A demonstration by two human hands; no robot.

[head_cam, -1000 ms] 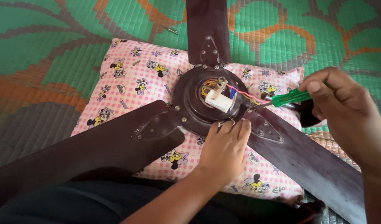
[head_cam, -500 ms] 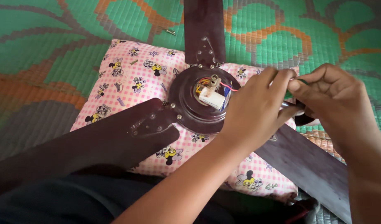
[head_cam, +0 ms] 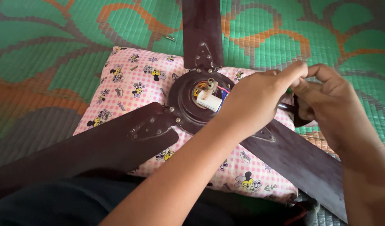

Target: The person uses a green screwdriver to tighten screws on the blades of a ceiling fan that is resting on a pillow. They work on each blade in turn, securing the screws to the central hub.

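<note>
Both hands met just right of the fan's round dark-brown motor housing: left hand and right hand pinched together around something mostly hidden, only a green sliver showing. The glossy three-bladed ceiling fan lay on a pink checked cartoon-print pillow, white cylindrical capacitor and coloured wires exposed, all on a ribbed green woven mat

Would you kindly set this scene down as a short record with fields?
Surface: green and orange woven mat
Support: pink checked cushion with cartoon prints
Main thing: dark brown ceiling fan, three blades, lying on the cushion
Hub: open, white capacitor and coloured wires showing
Left hand: fingertips meet the right hand's, beside the hub
Right hand: pinching a small green thing, mostly hidden
Loose item: small screw on the mat
</note>
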